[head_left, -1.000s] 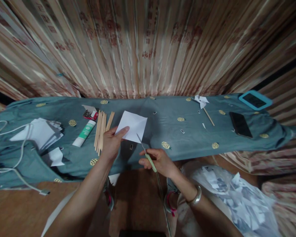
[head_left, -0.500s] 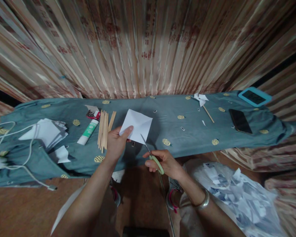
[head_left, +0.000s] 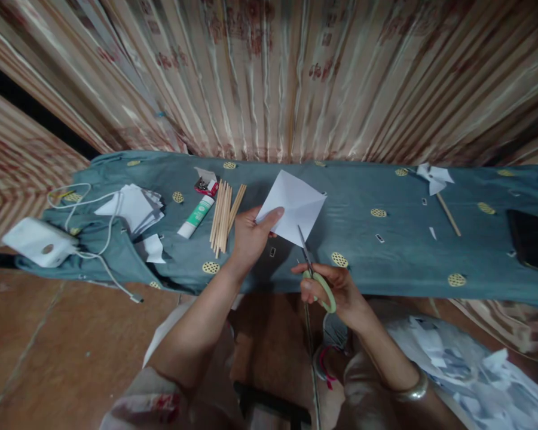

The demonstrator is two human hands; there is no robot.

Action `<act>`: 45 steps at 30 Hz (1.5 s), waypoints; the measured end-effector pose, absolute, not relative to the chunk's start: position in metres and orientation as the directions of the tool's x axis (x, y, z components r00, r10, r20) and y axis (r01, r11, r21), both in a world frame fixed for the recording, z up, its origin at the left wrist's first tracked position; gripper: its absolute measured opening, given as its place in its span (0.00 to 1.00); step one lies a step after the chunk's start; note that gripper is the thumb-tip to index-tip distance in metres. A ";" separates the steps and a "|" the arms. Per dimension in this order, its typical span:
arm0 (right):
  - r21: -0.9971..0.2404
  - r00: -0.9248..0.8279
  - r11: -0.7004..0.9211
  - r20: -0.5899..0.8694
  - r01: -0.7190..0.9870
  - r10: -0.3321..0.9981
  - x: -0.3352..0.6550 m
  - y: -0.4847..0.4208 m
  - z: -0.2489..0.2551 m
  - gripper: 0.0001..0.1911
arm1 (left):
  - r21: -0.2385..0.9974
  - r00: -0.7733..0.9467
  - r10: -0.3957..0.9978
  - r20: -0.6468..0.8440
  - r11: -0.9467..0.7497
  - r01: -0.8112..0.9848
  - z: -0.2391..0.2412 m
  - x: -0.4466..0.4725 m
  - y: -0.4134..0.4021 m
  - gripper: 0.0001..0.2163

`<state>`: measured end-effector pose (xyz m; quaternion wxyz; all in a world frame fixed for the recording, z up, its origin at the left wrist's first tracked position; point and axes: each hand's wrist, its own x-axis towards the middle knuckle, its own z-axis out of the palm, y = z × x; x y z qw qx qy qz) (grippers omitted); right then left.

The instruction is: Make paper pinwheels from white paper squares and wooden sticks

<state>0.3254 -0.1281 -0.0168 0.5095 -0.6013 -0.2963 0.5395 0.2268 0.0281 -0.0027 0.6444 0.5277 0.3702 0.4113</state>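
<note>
Fingers (head_left: 272, 215) of the left hand (head_left: 250, 236) pinch a white paper square (head_left: 296, 206) by one corner, and the right hand (head_left: 336, 289) is closed through the green scissors (head_left: 316, 278) loops.

Both forearms come up from the bottom of the view. The left thumb lies on top of the sheet, held tilted over the bench (head_left: 385, 257); the right hand sits lower, with the blades pointing up and their tips at the sheet's lower edge. Behind hangs a big pleated curtain (head_left: 269, 77), then the long bench under a teal cloth, and a bag of paper scraps (head_left: 466, 370) by the right elbow. Left of the hands are a stack of white sheets (head_left: 132, 206), wooden sticks (head_left: 224, 215) and a glue stick (head_left: 196, 217). A small paper pinwheel (head_left: 436, 178) lies well off right.
</note>
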 end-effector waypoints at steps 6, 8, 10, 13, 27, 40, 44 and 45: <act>-0.941 0.266 -0.294 -0.330 -0.166 0.906 0.324 -0.126 -0.017 0.22 | 0.990 0.396 0.918 -0.024 0.078 -0.119 -0.007 0.226 0.032 0.15; -0.940 0.272 -0.297 -0.334 -0.170 0.902 0.323 -0.126 -0.017 0.22 | 0.990 0.398 0.917 -0.027 0.079 -0.115 -0.007 0.225 0.032 0.14; -0.935 0.277 -0.305 -0.347 -0.184 0.896 0.323 -0.126 -0.018 0.22 | 0.990 0.402 0.915 -0.028 0.082 -0.119 -0.007 0.224 0.032 0.14; -0.928 0.278 -0.314 -0.361 -0.199 0.890 0.322 -0.126 -0.017 0.23 | 0.989 0.408 0.912 -0.029 0.085 -0.120 -0.006 0.222 0.032 0.14; -0.938 0.250 -0.304 -0.339 -0.168 0.907 0.324 -0.125 -0.016 0.23 | 0.989 0.431 0.902 -0.020 0.082 -0.126 -0.007 0.222 0.032 0.14; -0.930 0.260 -0.310 -0.355 -0.198 0.898 0.323 -0.125 -0.017 0.23 | 0.987 0.449 0.893 -0.030 0.097 -0.128 -0.010 0.221 0.032 0.13; -0.931 0.260 -0.316 -0.355 -0.180 0.898 0.323 -0.125 -0.014 0.23 | 0.989 0.458 0.888 -0.042 0.103 -0.110 -0.012 0.221 0.032 0.13; -0.933 0.258 -0.315 -0.353 -0.176 0.899 0.324 -0.125 -0.013 0.23 | 0.989 0.459 0.887 -0.043 0.103 -0.107 -0.013 0.221 0.032 0.14</act>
